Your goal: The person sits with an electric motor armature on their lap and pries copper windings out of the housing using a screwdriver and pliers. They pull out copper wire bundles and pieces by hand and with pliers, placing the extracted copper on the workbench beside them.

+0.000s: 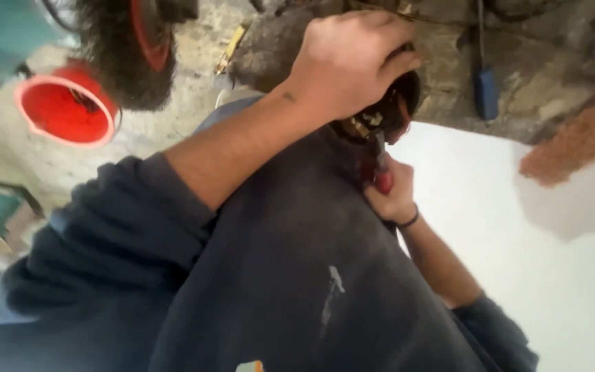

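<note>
Red-handled tool (380, 176) was sitting right in the middle of the shot, gripped in the right hand (392, 193), fingers wrapped tight around the handle, with its metal tip poking up into a dark round opening (387, 110) in the rough stone wall (538, 62). Couldn't tell exactly what kind of tool it was, pliers or a screwdriver maybe, too blurry. There was a dark band on that wrist. The left hand (352, 62) was just above it, curled over the top edge of the same opening, knuckles toward the camera, clamped on the rim or something inside it; what exactly was hidden. So both hands were close together, one above the other, nearly touching. Some brassy bits showed inside the hole. A dark blue sweatshirt (263, 289) filled the near part of the view. Far left there was a red bucket (63, 110), and to the right a blue cable piece (487, 93) hanging on the wall, with a white surface (518, 227) below it.
</note>
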